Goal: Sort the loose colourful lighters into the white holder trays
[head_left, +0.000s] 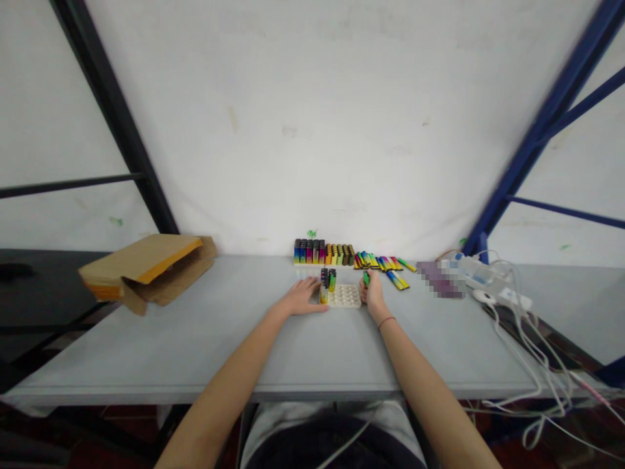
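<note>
**Two hands at a white holed tray, green lighter pinched in right hand**

Head view, looking down at a grey folding table [195, 365]. Right hand [372, 294] is closed, fingers curled around a green lighter [366, 279], which stands up out of the grip just above the right end of a white tray with rows of round holes [346, 296]. Left hand [303, 297] is released, lying flat and palm down on the table, fingertips just beside the tray's left end. A small cluster of upright lighters [328, 281] stands at that end of the tray, right by the left fingertips; exact holes too small to tell. Thin dark-red band [387, 322] on right wrist.

Behind the hands, a neat row of upright lighters [323, 251] in mixed gradient colours sits on a pale base [307, 264]. To its right, a loose bunch of lighters [375, 261] lies on its side, and two more [397, 280] lie apart, nearer the right hand. Further right: a pixelated, unreadable object [439, 280], a white device [471, 270] and tangled white cables [530, 339] hanging over the table edge. Far left on the table, an open cardboard box [146, 268]. Behind the table, a white sheet [312, 130] and black [112, 111] and blue [541, 137] metal frame bars.
</note>
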{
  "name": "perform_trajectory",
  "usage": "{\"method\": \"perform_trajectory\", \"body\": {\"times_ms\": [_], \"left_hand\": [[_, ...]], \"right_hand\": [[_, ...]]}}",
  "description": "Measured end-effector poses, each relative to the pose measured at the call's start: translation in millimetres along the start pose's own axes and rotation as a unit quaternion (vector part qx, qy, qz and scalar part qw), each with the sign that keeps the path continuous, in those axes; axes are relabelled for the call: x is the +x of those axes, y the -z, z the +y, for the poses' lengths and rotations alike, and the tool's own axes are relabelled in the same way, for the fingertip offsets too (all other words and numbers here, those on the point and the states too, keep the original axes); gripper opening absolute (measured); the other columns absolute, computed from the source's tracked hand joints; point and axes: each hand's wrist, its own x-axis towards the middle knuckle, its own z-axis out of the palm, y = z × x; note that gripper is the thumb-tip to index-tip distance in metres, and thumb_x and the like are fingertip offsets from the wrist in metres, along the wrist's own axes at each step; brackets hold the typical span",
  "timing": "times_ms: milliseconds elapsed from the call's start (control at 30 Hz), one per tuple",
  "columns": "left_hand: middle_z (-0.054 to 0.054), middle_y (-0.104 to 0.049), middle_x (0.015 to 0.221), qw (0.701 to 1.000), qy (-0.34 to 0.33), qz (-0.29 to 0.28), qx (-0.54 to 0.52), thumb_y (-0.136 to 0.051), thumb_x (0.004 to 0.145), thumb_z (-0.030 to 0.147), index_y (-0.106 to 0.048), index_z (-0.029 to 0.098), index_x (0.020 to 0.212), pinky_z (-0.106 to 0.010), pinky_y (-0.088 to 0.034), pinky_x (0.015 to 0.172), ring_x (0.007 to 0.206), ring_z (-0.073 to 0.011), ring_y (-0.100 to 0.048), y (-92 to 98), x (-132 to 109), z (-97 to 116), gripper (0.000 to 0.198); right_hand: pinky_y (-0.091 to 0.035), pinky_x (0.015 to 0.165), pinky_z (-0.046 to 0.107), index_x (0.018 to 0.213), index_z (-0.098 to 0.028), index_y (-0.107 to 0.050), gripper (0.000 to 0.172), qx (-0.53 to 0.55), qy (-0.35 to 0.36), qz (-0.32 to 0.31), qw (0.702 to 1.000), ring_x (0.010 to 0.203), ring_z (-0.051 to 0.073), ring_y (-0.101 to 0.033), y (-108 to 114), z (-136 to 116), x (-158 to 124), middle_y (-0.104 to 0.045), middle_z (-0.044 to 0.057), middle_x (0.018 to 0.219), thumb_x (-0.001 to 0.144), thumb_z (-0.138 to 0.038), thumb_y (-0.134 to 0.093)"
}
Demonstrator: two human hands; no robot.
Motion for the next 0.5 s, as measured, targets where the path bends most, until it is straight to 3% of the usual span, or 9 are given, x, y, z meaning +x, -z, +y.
{"method": "perform_trajectory", "body": {"times_ms": [100, 267, 500], "left_hand": [[-0.014, -0.025, 0.156, 1.0, 0.001, -0.001, -0.002, -0.058, 0.078, 0.069, -0.031, 0.017, 0.146, -0.045, -0.014, 0.117, 0.143, -0.0334, -0.019, 0.6, 0, 1, 0.09], [-0.016, -0.024, 0.155, 1.0, 0.002, -0.002, -0.002, -0.057, 0.079, 0.069, -0.03, 0.016, 0.147, -0.047, -0.014, 0.117, 0.144, -0.0329, -0.018, 0.3, 0, 0, 0.09], [-0.018, -0.024, 0.155, 1.0, 0.004, -0.005, -0.003, -0.058, 0.079, 0.068, -0.032, 0.011, 0.146, -0.045, -0.013, 0.118, 0.144, -0.0328, -0.018, 0.9, 0, 1, 0.091]], "right_hand": [[-0.01, 0.032, 0.021, 0.049, -0.023, -0.027, 0.048, 0.07, -0.075, 0.005, 0.995, 0.031, 0.007, -0.013, 0, -10, -5, -0.02, -0.007, 0.036, 0.088, -0.051, -0.025], [-0.007, 0.031, 0.02, 0.05, -0.023, -0.024, 0.045, 0.12, -0.111, 0.021, 0.986, 0.029, 0.007, -0.011, -2, -18, -9, -0.018, -0.007, 0.035, 0.091, -0.042, -0.021], [-0.008, 0.029, 0.018, 0.051, -0.024, -0.027, 0.05, 0.142, -0.105, 0.034, 0.984, 0.029, 0.006, -0.013, -2, -17, -9, -0.019, -0.008, 0.034, 0.089, -0.057, -0.027]]}}
